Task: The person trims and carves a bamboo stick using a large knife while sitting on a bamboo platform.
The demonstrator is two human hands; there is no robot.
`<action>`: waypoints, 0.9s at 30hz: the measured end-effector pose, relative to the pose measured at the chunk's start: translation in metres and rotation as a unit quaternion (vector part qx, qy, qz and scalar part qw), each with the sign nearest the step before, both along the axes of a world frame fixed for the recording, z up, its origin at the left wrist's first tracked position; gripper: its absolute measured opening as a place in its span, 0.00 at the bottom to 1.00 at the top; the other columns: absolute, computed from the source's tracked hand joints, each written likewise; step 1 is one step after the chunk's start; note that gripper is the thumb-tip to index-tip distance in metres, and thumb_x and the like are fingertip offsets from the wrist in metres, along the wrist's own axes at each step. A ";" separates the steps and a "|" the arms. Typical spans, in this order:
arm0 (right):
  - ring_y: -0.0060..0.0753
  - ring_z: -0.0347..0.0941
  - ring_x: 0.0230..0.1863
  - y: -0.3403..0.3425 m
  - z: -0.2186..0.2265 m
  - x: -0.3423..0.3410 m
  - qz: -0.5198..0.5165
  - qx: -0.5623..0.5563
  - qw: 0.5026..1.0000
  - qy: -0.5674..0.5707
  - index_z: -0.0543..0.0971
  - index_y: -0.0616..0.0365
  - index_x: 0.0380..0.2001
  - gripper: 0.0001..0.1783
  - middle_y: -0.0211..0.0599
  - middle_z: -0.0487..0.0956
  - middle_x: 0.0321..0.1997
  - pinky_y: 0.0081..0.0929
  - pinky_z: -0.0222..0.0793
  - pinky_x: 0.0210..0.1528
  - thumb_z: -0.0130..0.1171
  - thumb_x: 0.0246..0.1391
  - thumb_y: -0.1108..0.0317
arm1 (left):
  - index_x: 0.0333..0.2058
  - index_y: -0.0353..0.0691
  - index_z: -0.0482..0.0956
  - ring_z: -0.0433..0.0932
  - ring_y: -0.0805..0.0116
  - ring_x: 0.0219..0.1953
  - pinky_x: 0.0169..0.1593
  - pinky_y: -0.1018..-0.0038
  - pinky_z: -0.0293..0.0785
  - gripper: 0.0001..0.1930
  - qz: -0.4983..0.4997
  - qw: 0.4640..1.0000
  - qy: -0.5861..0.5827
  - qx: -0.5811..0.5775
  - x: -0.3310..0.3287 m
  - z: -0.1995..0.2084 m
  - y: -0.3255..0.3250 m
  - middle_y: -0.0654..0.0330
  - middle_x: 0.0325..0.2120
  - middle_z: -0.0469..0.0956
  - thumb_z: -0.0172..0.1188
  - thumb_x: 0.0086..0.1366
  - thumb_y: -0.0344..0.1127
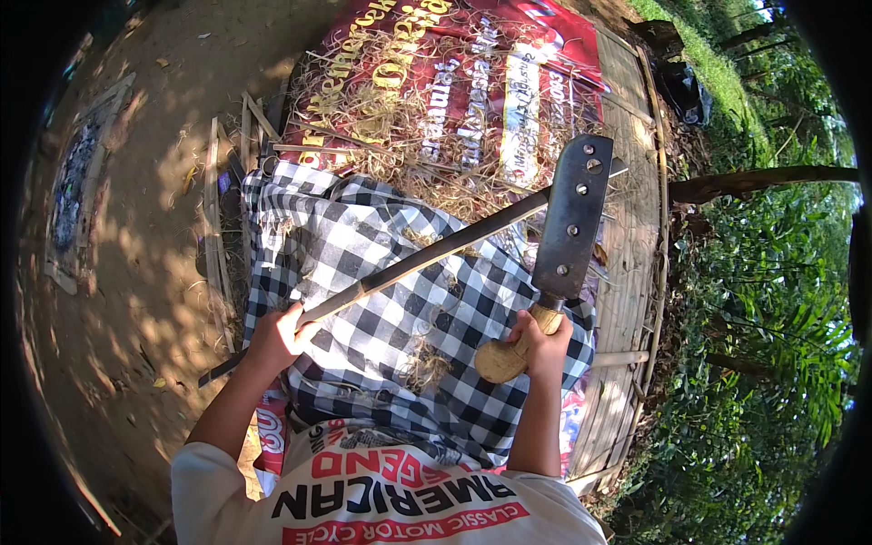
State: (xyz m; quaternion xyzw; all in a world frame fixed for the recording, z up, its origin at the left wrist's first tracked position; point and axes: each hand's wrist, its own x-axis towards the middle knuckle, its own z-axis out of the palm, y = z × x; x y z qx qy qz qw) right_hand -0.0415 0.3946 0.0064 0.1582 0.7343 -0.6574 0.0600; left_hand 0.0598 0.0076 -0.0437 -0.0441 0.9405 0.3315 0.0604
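Long stick (436, 251), clasped in my left hand (277, 340), slants forward-right, I note, behind the cleaver (572, 213) my right hand (543, 345) grips.

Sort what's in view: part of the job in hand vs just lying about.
In the job:
- broad knife, handle in the right hand
- long stick, held in the left hand
- checked cloth over the lap, likely as cover

Lying about:
- curly shavings, probably waste
- red banner under them
- loose strips, left of the cloth
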 end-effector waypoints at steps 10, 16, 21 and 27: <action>0.23 0.72 0.18 0.003 0.007 -0.001 0.190 0.067 0.974 -0.102 0.73 0.64 0.24 0.05 0.32 0.75 0.19 0.24 0.68 0.22 0.61 0.45 0.79 | 0.36 0.31 0.77 0.78 0.44 0.24 0.28 0.58 0.73 0.18 -0.004 0.999 0.009 -0.050 0.002 -0.007 -0.001 0.44 0.20 0.76 0.64 0.57 0.42; 0.25 0.72 0.18 -0.003 0.006 -0.028 0.076 0.054 0.994 -0.053 0.72 0.65 0.24 0.05 0.34 0.75 0.18 0.24 0.69 0.22 0.59 0.43 0.79 | 0.37 0.31 0.76 0.77 0.44 0.25 0.29 0.57 0.73 0.19 -0.017 0.998 0.000 -0.068 0.002 -0.012 -0.002 0.45 0.20 0.76 0.62 0.59 0.45; 0.29 0.73 0.17 0.017 -0.011 -0.023 0.118 0.015 0.988 -0.101 0.72 0.66 0.24 0.04 0.37 0.75 0.18 0.27 0.71 0.21 0.57 0.42 0.81 | 0.36 0.32 0.76 0.77 0.43 0.26 0.31 0.56 0.72 0.21 -0.037 0.995 -0.042 -0.083 -0.008 0.008 -0.005 0.44 0.20 0.76 0.60 0.60 0.49; 0.29 0.73 0.18 0.010 0.001 -0.034 0.089 0.006 0.994 -0.061 0.71 0.66 0.26 0.06 0.38 0.75 0.19 0.27 0.71 0.23 0.58 0.44 0.80 | 0.34 0.32 0.75 0.77 0.41 0.27 0.31 0.55 0.72 0.19 -0.017 0.997 -0.069 -0.030 0.000 -0.012 -0.005 0.42 0.20 0.76 0.59 0.61 0.46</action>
